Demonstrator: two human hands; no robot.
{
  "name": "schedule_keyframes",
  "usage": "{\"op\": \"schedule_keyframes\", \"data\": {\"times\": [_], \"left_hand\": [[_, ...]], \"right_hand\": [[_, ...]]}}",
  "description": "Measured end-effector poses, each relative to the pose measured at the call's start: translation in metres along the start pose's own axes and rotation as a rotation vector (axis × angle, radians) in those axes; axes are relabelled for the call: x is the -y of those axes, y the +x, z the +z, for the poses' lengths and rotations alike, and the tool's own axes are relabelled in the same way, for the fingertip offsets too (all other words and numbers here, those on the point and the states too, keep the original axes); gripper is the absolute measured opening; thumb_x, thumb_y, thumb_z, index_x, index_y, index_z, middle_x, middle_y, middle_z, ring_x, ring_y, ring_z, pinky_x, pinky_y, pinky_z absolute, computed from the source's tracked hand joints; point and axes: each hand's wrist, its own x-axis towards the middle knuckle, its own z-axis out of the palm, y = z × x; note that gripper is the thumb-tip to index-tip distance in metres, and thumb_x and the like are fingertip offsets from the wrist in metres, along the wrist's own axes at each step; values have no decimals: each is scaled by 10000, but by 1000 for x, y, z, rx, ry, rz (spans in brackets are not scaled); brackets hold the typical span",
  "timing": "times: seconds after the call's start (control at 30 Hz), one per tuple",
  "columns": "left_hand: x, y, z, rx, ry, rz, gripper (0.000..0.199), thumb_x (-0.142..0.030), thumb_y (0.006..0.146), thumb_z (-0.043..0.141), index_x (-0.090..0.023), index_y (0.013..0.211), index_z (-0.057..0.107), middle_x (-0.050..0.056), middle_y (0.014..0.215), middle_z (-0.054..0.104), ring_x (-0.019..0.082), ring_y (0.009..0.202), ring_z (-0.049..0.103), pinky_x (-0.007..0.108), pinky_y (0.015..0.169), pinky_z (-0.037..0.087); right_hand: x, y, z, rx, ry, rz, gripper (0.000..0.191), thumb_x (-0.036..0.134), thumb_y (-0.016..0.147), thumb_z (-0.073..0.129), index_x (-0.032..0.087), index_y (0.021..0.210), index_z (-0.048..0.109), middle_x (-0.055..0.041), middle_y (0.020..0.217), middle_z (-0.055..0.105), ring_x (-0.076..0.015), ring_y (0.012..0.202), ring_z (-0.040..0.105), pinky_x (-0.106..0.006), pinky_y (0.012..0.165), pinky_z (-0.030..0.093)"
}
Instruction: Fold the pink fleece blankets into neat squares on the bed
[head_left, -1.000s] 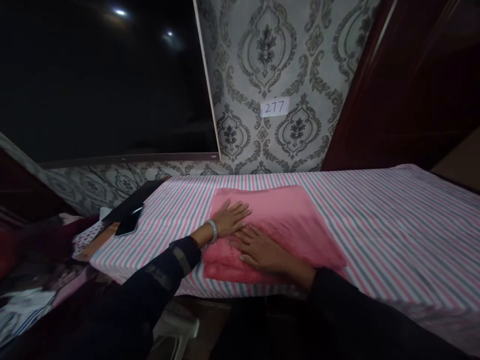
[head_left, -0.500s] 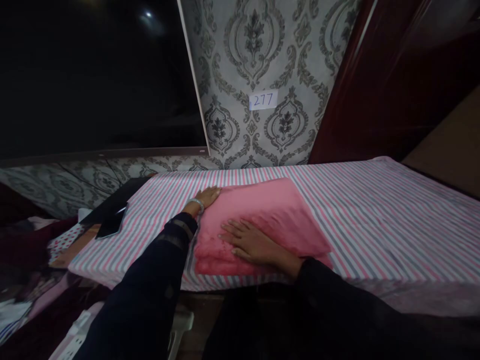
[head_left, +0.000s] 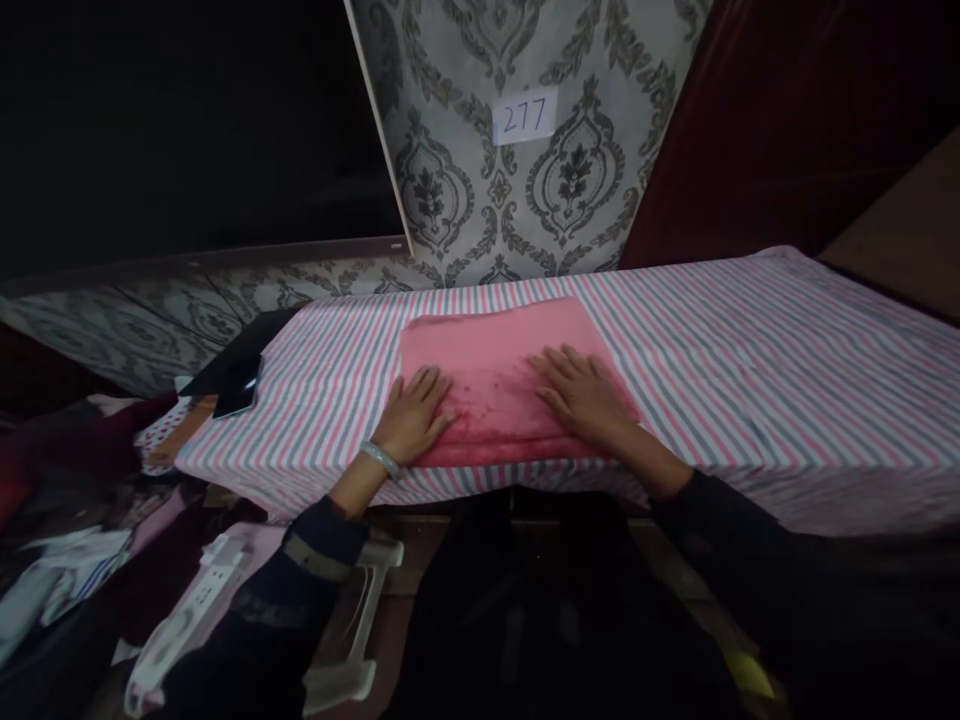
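Observation:
A folded pink cloth (head_left: 487,350) with a darker red pattern along its near part lies on the striped sheet (head_left: 735,370), close to the near edge. My left hand (head_left: 412,412) rests flat on the cloth's near left part, fingers spread, a bracelet (head_left: 381,459) at the wrist. On the cloth's right part lies my right hand (head_left: 581,393), palm down with fingers apart. Neither hand grips anything. Parts of the cloth beneath both palms are hidden.
A phone (head_left: 239,388) lies at the sheet's left edge beside a black panel (head_left: 240,350). Below left are a white power strip (head_left: 187,620), a white plastic stool (head_left: 360,620) and heaped clothes (head_left: 82,560). A large dark screen (head_left: 195,130) hangs at the back left.
My left hand has come from the cloth's far left corner to its near left part. My right hand has slid to the right. The view has tilted downward.

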Motion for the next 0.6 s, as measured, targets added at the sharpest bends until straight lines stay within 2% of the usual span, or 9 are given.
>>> {"op": "schedule_keyframes", "data": {"times": [0.1, 0.17, 0.27, 0.37, 0.5, 0.6], "left_hand": [[-4, -7, 28, -64, -48, -37, 594, -436, 1025, 337, -120, 1524, 402, 189, 1640, 302, 334, 1549, 192, 584, 1196, 301], [-1, -5, 37, -108, -80, -22, 590, -444, 1022, 345, -135, 1521, 406, 180, 1639, 307, 332, 1548, 194, 579, 1188, 327], [4, -5, 36, -130, -116, 3, 579, -451, 1024, 330, -154, 1513, 423, 154, 1630, 341, 313, 1543, 221, 552, 1199, 328], [3, -17, 30, -130, -106, -14, 571, -439, 1026, 315, -157, 1506, 440, 145, 1601, 399, 301, 1534, 252, 540, 1203, 318], [-1, -42, 30, -156, -42, -21, 659, -542, 962, 464, -226, 1536, 398, 131, 1613, 382, 340, 1528, 258, 605, 1202, 262], [0, -53, 34, -189, -50, 12, 771, -579, 890, 578, -208, 1539, 386, 157, 1615, 369, 362, 1531, 238, 586, 1194, 290]], "right_hand": [[-18, -25, 14, -36, -101, 64, 568, 536, 1041, 339, 290, 1547, 417, -81, 1634, 342, -380, 1521, 206, -692, 1180, 173], [-21, -32, 22, -67, -117, 59, 565, 530, 1040, 333, 316, 1561, 384, -57, 1644, 326, -365, 1527, 192, -688, 1189, 157], [-19, -37, 25, -82, -102, 47, 566, 513, 1045, 313, 318, 1575, 356, -57, 1643, 328, -353, 1528, 193, -674, 1191, 169], [-22, -51, 22, -86, -92, 49, 557, 491, 1045, 325, 309, 1570, 365, -65, 1631, 352, -339, 1521, 226, -641, 1192, 204], [-37, -86, 18, -101, -32, 24, 642, 523, 1020, 387, 254, 1597, 306, -95, 1654, 294, -331, 1535, 188, -587, 1199, 258], [-48, -103, 15, -95, 16, -22, 723, 560, 990, 455, 243, 1610, 261, -108, 1665, 258, -327, 1539, 179, -563, 1208, 271]]}}
